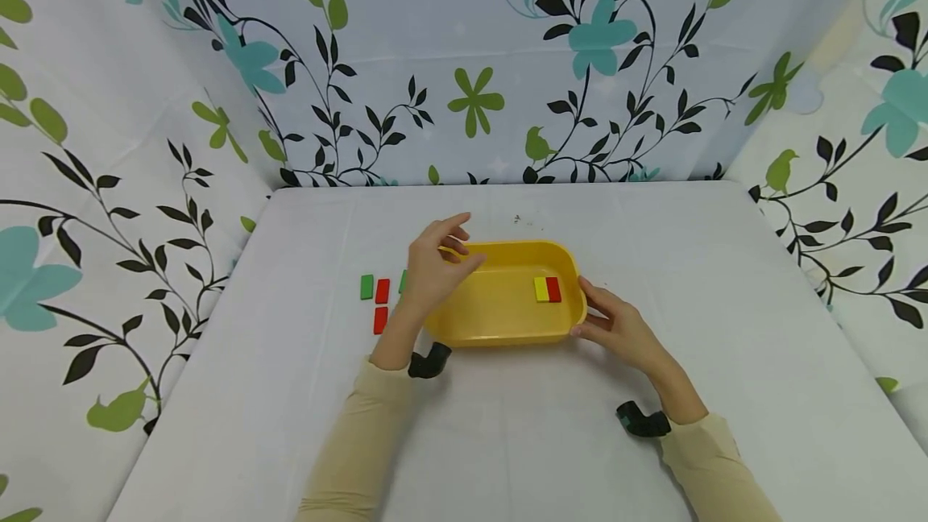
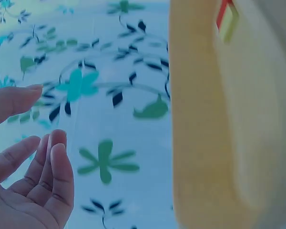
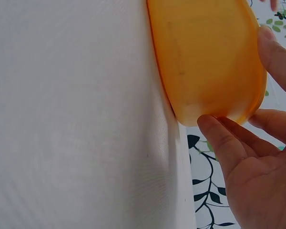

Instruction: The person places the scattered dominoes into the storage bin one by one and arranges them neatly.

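Note:
A shallow yellow tray point(image 1: 493, 304) with rounded corners lies on the white-covered table. In its right part a yellow block point(image 1: 541, 289) and a red block point(image 1: 554, 289) sit side by side. My right hand point(image 1: 619, 330) holds the tray's right end, fingers and thumb spread round the corner, as the right wrist view also shows on the tray wall point(image 3: 209, 62). Over the tray's left end is my left hand point(image 1: 432, 268), fingers loosely bent and nothing between them. In the left wrist view that hand point(image 2: 35, 186) has its thumb and fingers apart.
Left of the tray lie a green block point(image 1: 366, 287), a red block point(image 1: 383, 291) and another red block point(image 1: 380, 320). A second green block point(image 1: 403, 281) is partly hidden by my left hand. Patterned curtains point(image 1: 471, 63) surround the table point(image 1: 507, 425).

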`<state>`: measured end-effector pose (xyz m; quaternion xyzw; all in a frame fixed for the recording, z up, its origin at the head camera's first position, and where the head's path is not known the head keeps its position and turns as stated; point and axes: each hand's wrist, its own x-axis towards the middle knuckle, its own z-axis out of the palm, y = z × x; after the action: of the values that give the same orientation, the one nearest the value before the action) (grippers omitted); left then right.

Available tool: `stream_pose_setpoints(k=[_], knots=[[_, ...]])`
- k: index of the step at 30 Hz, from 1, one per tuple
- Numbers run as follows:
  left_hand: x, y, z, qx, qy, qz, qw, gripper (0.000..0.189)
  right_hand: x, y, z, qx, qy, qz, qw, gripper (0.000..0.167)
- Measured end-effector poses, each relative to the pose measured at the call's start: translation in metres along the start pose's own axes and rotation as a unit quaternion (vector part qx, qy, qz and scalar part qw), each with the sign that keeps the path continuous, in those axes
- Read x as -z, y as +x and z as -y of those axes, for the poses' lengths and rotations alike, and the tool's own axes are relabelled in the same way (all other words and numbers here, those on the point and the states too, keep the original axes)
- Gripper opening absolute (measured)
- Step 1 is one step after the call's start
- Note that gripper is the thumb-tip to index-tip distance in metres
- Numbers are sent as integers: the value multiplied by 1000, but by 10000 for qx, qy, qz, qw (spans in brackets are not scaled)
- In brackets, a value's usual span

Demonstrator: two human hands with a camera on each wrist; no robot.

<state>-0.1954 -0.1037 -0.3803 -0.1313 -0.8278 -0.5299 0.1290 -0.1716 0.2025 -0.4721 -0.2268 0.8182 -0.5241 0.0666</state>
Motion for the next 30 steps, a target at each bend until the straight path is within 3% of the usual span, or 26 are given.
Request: stream_pose_setpoints(k=[9,18,23,30], knots=[[65,-6,41,735,452,-779,9932,57,1,-1,0,166,88,30,9998,80],[101,-20,86,1621,576,-1229,9774,59,0,-1,-2,139,167,43,9998,80],[114,-30,107,2083,773,-1041,9694,65,-1,-2,-3,86,112,33,9999,81],[124,-37,127,2604,788,-160,9621,76,0,-1,-2,70,167,1,9998,83]])
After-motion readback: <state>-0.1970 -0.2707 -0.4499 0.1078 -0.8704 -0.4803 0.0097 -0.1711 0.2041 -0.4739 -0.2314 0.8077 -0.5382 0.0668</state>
